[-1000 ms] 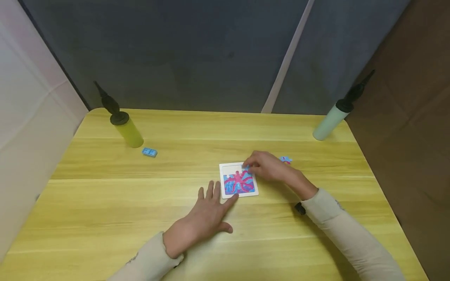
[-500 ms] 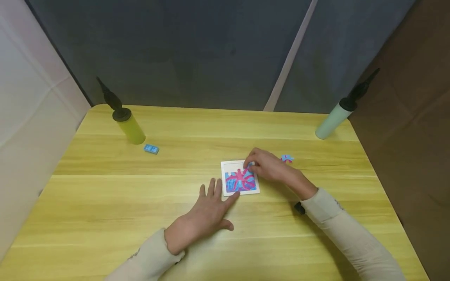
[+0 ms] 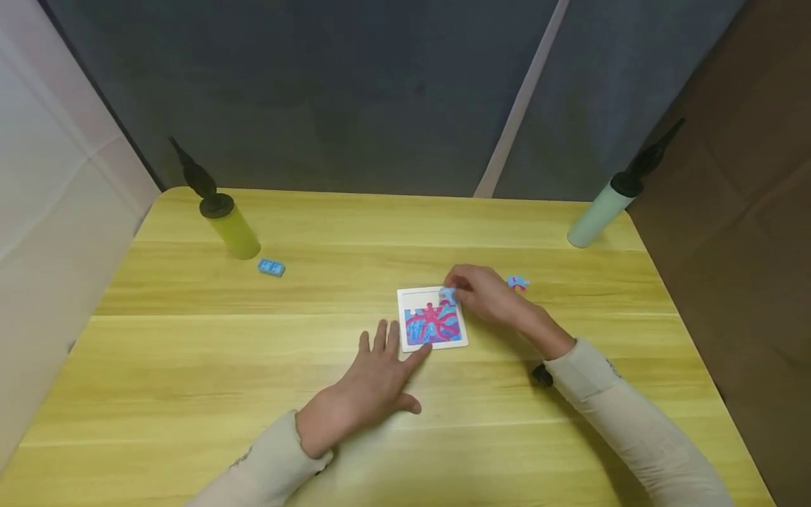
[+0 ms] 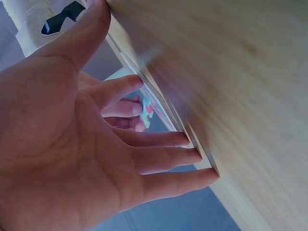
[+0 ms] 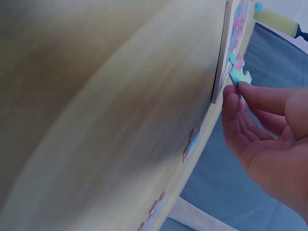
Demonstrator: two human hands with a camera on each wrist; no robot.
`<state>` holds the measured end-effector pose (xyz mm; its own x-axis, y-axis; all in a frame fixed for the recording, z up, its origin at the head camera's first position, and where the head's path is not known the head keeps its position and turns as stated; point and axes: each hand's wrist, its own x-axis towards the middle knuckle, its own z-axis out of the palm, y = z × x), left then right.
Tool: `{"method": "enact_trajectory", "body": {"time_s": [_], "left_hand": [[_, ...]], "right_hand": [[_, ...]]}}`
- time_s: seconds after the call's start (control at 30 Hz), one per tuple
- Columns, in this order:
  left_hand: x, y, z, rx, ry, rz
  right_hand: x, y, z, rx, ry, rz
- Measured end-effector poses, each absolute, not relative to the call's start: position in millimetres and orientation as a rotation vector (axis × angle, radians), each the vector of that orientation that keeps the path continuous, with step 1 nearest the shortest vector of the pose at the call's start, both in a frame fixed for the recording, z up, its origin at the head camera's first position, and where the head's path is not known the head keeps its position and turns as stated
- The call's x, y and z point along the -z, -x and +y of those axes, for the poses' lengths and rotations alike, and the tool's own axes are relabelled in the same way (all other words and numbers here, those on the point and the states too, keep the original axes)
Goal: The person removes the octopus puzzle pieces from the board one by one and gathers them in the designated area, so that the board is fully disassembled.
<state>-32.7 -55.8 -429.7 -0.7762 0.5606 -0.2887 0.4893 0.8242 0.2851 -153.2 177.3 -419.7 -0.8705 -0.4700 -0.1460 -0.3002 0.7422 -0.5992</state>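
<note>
Two hands are shown at a white puzzle frame (image 3: pixel 421 298), which is partly filled with a pink octopus picture (image 3: pixel 433 325). One puzzle piece (image 5: pixel 238 76) is pinched between thumb and fingers of the right hand (image 3: pixel 484 292), at the frame's far right corner. The left hand (image 3: pixel 367 394) is spread, its index fingertip set against the near edge. Two loose pieces (image 5: pixel 191 143) are seen on the surface (image 3: pixel 317 282).
</note>
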Motion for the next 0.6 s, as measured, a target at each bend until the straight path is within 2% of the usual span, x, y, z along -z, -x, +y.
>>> {"method": "enact_trajectory", "body": {"time_s": [0.6], "left_hand": [[428.9, 32.6, -56.4, -0.232, -0.803, 2.646]], "right_hand": [[419.5, 162.3, 206.7, 1.091, 0.409, 2.507]]}}
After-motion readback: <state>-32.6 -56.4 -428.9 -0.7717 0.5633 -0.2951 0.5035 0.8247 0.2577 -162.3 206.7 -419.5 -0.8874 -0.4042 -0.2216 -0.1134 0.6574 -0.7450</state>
